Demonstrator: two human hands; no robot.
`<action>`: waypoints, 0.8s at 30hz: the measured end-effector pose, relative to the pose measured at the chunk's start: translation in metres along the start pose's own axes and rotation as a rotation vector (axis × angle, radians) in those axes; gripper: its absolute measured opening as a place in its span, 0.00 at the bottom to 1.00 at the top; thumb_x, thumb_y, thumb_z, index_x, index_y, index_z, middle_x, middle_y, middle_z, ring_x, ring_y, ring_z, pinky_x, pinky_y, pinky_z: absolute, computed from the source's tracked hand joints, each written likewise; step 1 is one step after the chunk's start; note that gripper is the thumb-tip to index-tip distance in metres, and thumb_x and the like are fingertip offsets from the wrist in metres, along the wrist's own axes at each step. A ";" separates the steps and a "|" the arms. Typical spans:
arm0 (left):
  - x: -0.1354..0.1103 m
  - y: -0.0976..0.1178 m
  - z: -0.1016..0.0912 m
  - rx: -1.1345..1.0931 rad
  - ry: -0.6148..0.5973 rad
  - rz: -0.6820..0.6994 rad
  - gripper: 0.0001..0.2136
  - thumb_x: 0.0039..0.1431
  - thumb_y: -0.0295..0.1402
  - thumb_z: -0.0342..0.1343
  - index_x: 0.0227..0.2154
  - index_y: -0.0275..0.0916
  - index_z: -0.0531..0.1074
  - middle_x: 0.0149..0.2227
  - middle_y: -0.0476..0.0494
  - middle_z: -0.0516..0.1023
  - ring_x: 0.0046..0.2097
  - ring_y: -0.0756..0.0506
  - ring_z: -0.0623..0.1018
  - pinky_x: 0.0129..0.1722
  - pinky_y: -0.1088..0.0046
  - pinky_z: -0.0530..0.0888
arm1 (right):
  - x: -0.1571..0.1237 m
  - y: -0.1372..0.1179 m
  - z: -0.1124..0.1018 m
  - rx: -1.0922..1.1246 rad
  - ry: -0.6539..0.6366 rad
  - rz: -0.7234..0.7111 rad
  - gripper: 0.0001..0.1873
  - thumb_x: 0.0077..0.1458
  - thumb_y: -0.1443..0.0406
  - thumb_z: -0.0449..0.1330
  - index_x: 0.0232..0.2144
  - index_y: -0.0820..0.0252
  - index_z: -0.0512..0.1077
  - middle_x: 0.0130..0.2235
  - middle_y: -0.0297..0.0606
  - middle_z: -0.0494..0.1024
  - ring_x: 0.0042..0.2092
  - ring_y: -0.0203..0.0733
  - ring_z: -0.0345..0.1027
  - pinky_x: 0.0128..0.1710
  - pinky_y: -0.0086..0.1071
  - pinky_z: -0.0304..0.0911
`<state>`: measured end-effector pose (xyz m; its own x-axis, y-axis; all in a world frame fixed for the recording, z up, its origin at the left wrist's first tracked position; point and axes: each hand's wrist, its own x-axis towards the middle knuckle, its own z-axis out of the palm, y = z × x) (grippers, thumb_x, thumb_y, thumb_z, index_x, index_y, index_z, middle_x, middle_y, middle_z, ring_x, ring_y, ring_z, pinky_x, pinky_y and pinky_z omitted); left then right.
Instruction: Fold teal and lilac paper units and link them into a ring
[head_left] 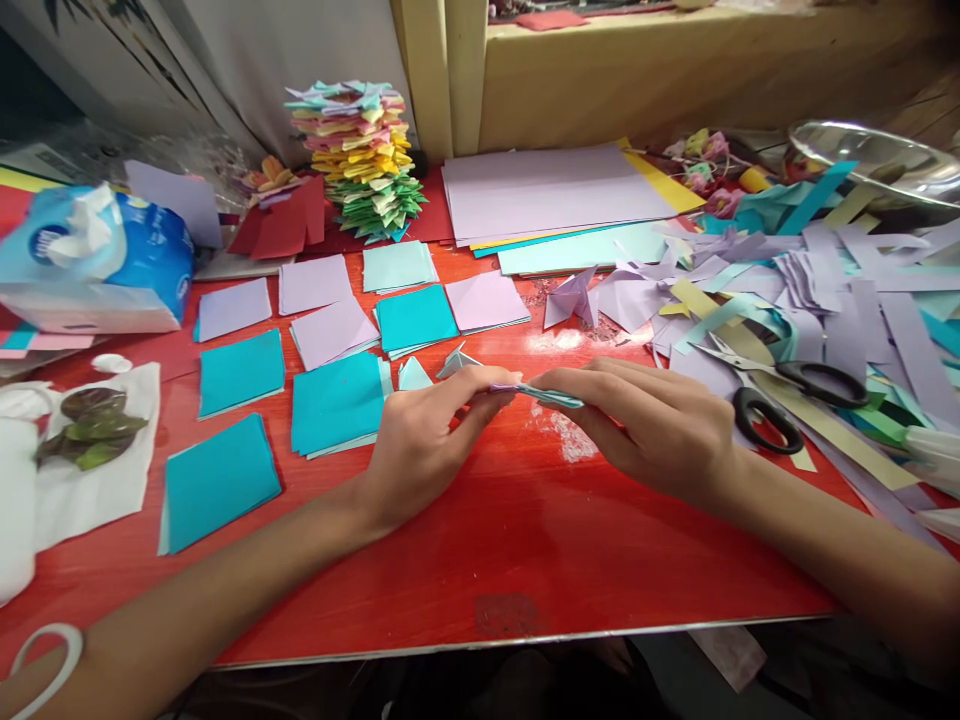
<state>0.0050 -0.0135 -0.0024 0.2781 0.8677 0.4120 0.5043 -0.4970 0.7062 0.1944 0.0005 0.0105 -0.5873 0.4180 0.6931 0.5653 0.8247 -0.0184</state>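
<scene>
Between my two hands, above the middle of the red table (480, 560), is a small folded paper piece (553, 397), light blue with a purple tip. My left hand (442, 430) pinches its purple end between thumb and fingers. My right hand (645, 420) grips the light blue end, its fingers pressed together on the paper. Just beyond my left hand, small pale folded papers (414, 374) lie on the table. A stack of teal paper squares (336, 405) sits beside my left hand. A purple folded piece (571, 298) rests farther back.
More square stacks, such as a teal one (221, 483), lie to the left. A tall modular paper tower (364, 160) stands behind, near large purple sheets (555, 190). Scissors (780, 385) and paper strips (862, 330) cover the right side, by a metal bowl (885, 155). Tissue pack (97, 250) at left.
</scene>
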 end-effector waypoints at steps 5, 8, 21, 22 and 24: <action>0.000 0.000 -0.001 -0.006 0.001 0.016 0.06 0.59 0.32 0.51 0.37 0.40 0.71 0.38 0.49 0.79 0.36 0.51 0.78 0.35 0.78 0.75 | 0.000 0.001 -0.002 -0.007 0.000 -0.054 0.09 0.55 0.74 0.52 0.38 0.60 0.67 0.21 0.31 0.71 0.23 0.33 0.65 0.25 0.25 0.62; -0.001 0.000 -0.001 -0.010 0.005 0.037 0.05 0.59 0.31 0.51 0.37 0.40 0.70 0.41 0.49 0.79 0.41 0.50 0.78 0.38 0.78 0.75 | -0.001 0.003 -0.002 -0.026 -0.006 -0.144 0.10 0.56 0.75 0.50 0.39 0.63 0.67 0.23 0.34 0.74 0.25 0.32 0.66 0.26 0.25 0.63; -0.002 -0.001 0.000 -0.055 0.019 0.086 0.05 0.57 0.27 0.53 0.37 0.39 0.70 0.42 0.48 0.78 0.46 0.50 0.76 0.44 0.79 0.74 | -0.004 0.006 -0.005 -0.126 0.040 -0.435 0.07 0.55 0.75 0.52 0.36 0.76 0.69 0.27 0.44 0.78 0.28 0.39 0.71 0.25 0.31 0.67; -0.002 -0.001 0.000 -0.054 0.019 0.084 0.05 0.57 0.27 0.53 0.37 0.39 0.70 0.42 0.48 0.78 0.46 0.50 0.76 0.44 0.78 0.74 | -0.004 0.006 -0.005 -0.126 0.042 -0.439 0.07 0.54 0.75 0.53 0.36 0.76 0.69 0.27 0.44 0.78 0.28 0.39 0.71 0.25 0.31 0.67; -0.002 -0.001 0.000 -0.047 0.019 0.082 0.05 0.57 0.27 0.53 0.37 0.39 0.70 0.42 0.48 0.78 0.46 0.50 0.76 0.43 0.78 0.75 | -0.004 0.005 -0.004 -0.122 0.053 -0.436 0.07 0.54 0.75 0.54 0.36 0.76 0.69 0.27 0.44 0.78 0.27 0.39 0.71 0.25 0.31 0.68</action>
<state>0.0042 -0.0144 -0.0039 0.3009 0.8241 0.4799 0.4414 -0.5664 0.6959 0.2019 0.0013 0.0104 -0.7570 0.0188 0.6531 0.3374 0.8672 0.3662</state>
